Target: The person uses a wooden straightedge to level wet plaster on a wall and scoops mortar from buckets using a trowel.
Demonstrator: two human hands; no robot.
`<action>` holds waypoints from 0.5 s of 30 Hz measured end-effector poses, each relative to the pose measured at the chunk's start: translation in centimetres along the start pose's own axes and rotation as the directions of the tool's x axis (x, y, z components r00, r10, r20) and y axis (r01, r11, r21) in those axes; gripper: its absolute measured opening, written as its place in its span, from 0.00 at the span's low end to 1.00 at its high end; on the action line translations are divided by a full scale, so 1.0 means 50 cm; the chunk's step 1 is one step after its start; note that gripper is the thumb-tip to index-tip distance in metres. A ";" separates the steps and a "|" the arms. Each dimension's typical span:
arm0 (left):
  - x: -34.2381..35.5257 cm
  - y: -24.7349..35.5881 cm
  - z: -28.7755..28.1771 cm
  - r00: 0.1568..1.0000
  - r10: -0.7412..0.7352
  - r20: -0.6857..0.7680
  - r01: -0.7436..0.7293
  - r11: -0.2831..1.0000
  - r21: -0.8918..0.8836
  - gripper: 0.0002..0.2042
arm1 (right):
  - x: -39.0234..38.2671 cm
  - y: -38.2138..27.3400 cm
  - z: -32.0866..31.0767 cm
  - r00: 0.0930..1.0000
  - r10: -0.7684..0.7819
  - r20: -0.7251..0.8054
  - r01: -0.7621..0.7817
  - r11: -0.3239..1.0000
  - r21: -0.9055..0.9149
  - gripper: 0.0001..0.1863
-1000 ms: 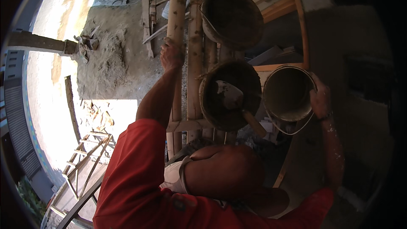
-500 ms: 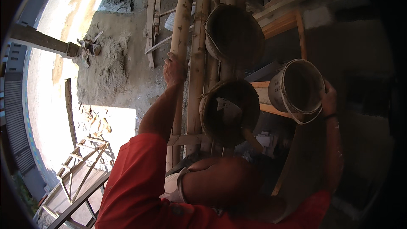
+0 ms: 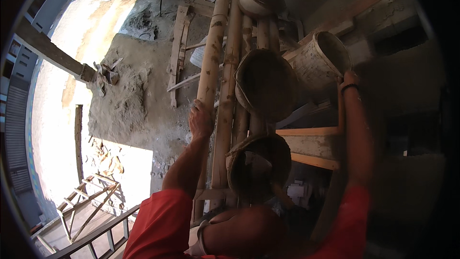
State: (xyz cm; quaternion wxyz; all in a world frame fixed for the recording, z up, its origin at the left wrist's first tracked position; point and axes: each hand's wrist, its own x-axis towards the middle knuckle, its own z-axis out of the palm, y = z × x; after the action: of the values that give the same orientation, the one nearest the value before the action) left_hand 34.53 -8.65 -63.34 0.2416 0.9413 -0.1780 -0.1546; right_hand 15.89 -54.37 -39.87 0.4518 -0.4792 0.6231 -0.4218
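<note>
My left hand (image 3: 200, 121) is wrapped round the outer bamboo pole (image 3: 214, 43) of a platform of poles laid side by side. My right arm is stretched out far to the right. My right hand (image 3: 350, 79) is closed on the rim of a pale, mortar-smeared bucket (image 3: 310, 60), which is tilted with its mouth facing away to the right. Left of it on the poles sits a dark, dirty tub (image 3: 266, 84). A nearer tub (image 3: 234, 165) holds dark stuff, and a wooden handle (image 3: 281, 194) juts from it. Shadow hides the held bucket's contents.
A third tub (image 3: 251, 2) stands at the far end of the poles. Orange-brown timbers (image 3: 306, 131) lie to the right, below the platform. Far down at left are a sand heap (image 3: 120, 96), a wooden frame (image 3: 178, 52) and a metal railing (image 3: 98, 232). My bent knee (image 3: 244, 230) is near.
My right hand has carried the bucket farther away and a little left, and it is tilted more. The view has shifted forward. My left hand remains on the pole.
</note>
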 end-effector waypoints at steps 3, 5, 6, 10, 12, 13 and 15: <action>-0.001 -0.009 -0.011 1.000 -0.013 -0.009 0.014 1.000 0.008 0.36 | -0.052 0.027 0.170 0.997 0.076 -0.018 -0.072 0.986 0.150 0.10; 0.001 -0.016 -0.010 0.999 -0.007 -0.031 0.007 1.000 0.009 0.36 | -0.074 0.043 0.262 0.991 0.133 -0.002 -0.129 0.962 0.240 0.10; 0.004 -0.015 -0.007 0.999 0.002 -0.037 -0.002 1.000 0.009 0.36 | -0.069 0.053 0.292 0.984 0.168 0.056 -0.177 0.940 0.291 0.11; 0.008 -0.008 -0.017 0.999 -0.018 0.026 0.018 1.000 -0.002 0.38 | -0.070 0.107 0.411 0.964 0.191 0.183 -0.243 0.913 0.327 0.14; 0.010 -0.016 -0.008 0.999 -0.023 0.023 0.023 1.000 -0.004 0.39 | -0.087 0.139 0.456 0.968 0.174 0.181 -0.220 0.934 0.282 0.14; 0.008 -0.012 -0.011 0.999 -0.022 0.032 0.022 1.000 -0.003 0.39 | -0.088 0.148 0.467 0.965 0.170 0.200 -0.220 0.939 0.263 0.15; 0.007 -0.006 -0.013 1.000 0.001 0.011 -0.001 1.000 -0.007 0.38 | -0.089 0.166 0.478 0.952 0.184 0.243 -0.241 0.944 0.228 0.17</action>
State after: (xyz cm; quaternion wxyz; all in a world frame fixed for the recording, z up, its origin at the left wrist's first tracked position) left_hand 35.17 -8.26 -63.01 0.2440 0.9395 -0.1790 -0.1604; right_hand 37.81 -50.70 -52.78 0.6182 -0.3902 0.5588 -0.3916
